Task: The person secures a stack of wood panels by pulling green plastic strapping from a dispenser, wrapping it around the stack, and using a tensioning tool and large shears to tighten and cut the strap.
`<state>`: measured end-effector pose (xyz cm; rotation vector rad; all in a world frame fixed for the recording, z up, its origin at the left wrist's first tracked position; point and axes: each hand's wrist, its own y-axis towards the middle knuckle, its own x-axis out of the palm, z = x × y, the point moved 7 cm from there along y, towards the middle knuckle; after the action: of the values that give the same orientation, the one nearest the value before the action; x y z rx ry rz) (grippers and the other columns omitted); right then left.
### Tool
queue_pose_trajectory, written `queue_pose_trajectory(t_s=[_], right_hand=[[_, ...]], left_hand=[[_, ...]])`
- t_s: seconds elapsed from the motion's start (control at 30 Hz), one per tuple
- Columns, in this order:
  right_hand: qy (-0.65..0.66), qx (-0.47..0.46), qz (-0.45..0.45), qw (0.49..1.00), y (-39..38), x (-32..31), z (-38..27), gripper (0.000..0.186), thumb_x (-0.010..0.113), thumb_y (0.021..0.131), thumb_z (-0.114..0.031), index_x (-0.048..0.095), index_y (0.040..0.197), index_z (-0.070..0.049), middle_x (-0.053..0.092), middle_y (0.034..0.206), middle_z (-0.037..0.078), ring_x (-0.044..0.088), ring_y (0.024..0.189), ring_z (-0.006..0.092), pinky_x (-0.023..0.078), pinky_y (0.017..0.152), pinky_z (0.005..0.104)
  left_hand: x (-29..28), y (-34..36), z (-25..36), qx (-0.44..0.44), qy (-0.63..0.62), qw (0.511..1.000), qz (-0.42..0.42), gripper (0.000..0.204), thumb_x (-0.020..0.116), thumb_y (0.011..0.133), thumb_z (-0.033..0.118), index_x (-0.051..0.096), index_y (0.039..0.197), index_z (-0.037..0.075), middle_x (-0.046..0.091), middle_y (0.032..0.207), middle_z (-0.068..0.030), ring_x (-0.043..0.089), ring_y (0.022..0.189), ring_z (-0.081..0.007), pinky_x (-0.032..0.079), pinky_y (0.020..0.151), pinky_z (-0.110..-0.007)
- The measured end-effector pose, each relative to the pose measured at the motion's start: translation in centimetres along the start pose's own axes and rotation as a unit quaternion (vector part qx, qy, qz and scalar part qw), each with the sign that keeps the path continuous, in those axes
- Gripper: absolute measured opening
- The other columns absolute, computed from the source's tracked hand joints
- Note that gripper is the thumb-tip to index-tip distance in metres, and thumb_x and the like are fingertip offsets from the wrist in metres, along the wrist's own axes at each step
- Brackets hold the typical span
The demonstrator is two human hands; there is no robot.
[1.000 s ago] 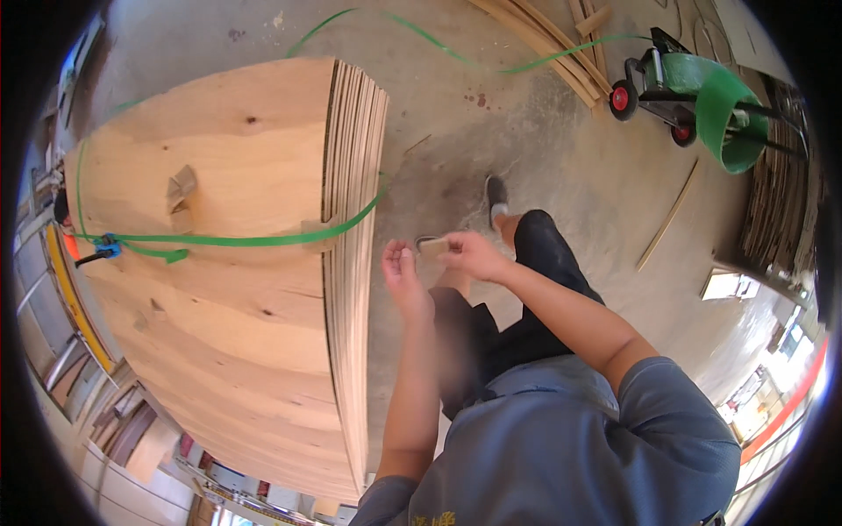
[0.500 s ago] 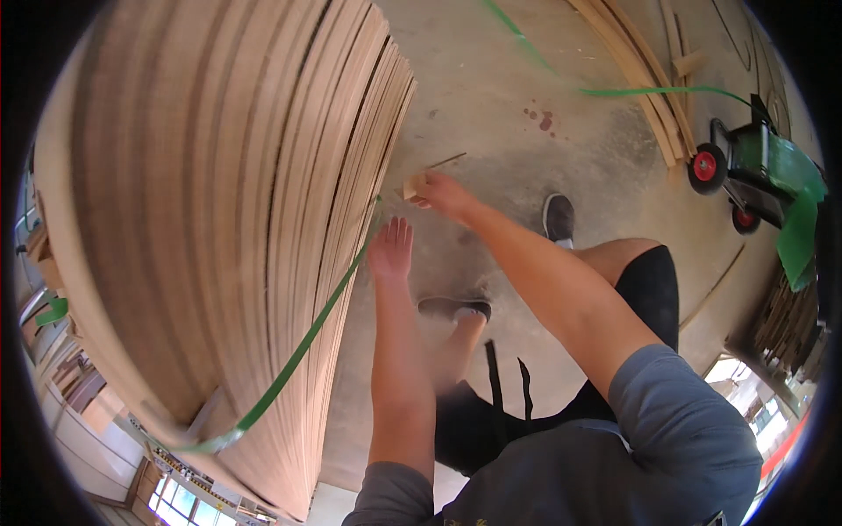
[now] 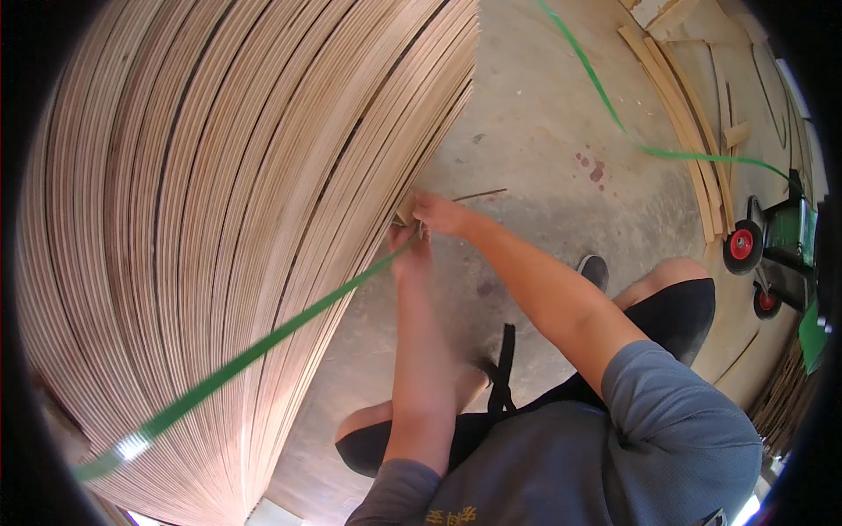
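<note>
Across the left half of the frame, a tall stack of boards (image 3: pixel 219 175) shows its edges as many thin, pale brown layers, split here and there by darker lines and bent by the lens. A flat green strap (image 3: pixel 263 344) runs diagonally over these edges, from the lower left, where it catches a bright glint, up to the hands near the middle of the frame. There, at the stack's right-hand border, sits a small, tan, folded-looking piece of card (image 3: pixel 405 209). The right hand (image 3: pixel 443 216) pinches this piece; the left hand (image 3: pixel 414 261) is just below with its fingers bent up where the strap arrives, and I cannot tell whether they grip the strap, the card or neither.

Half a second ago, the left hand was flat with its fingers out, and the right hand held the card apart from the stack; now the two hands meet at the border. A second ago, the stack's broad top face was in view, but now its layered side fills that part of the frame.

At the upper right, wooden strips (image 3: pixel 684 131) lie on the concrete floor (image 3: pixel 544 114), beside a cart (image 3: pixel 789 232) with red-centred wheels.
</note>
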<state>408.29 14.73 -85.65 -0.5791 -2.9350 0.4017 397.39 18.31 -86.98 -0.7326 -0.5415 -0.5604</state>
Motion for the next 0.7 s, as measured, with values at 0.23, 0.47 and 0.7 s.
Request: queue_pose_trajectory(t_s=[0.23,0.47,0.7], right_hand=[[-0.238,0.035,0.035,0.97,-0.5,1.8,-1.6,0.034,0.054,0.091,-0.016,0.053,0.12,0.001,0.064,0.097,0.026,0.066,0.09,0.0359,0.053,0.076,0.0432],[0.338,0.097,0.253,0.901,-1.4,2.5,1.2,0.042,0.071,0.08,-0.013,0.06,0.117,0.004,0.07,0.094,0.016,0.068,0.086,0.0226,0.052,0.078,0.0358],[0.017,0.082,0.141,0.986,0.1,0.0,-0.5,0.023,0.076,0.076,-0.014,0.072,0.093,0.001,0.072,0.087,0.008,0.065,0.081,0.0172,0.052,0.075,0.0315]], left_hand=[[-0.1,-1.3,0.7,-0.035,-0.044,0.998,0.015,0.062,0.063,0.081,0.012,0.044,0.139,0.015,0.052,0.136,-0.0039,0.049,0.126,-0.0218,0.041,0.101,-0.042],[-1.9,-0.9,1.3,-0.024,-0.023,0.998,0.045,0.043,0.064,0.085,0.016,0.054,0.127,0.015,0.057,0.124,-0.0005,0.052,0.112,-0.0168,0.038,0.096,-0.038],[-2.9,-0.8,1.0,-0.051,0.023,0.992,0.11,0.029,0.06,0.092,0.019,0.057,0.119,0.013,0.059,0.116,0.0022,0.05,0.108,-0.015,0.035,0.093,-0.038]])
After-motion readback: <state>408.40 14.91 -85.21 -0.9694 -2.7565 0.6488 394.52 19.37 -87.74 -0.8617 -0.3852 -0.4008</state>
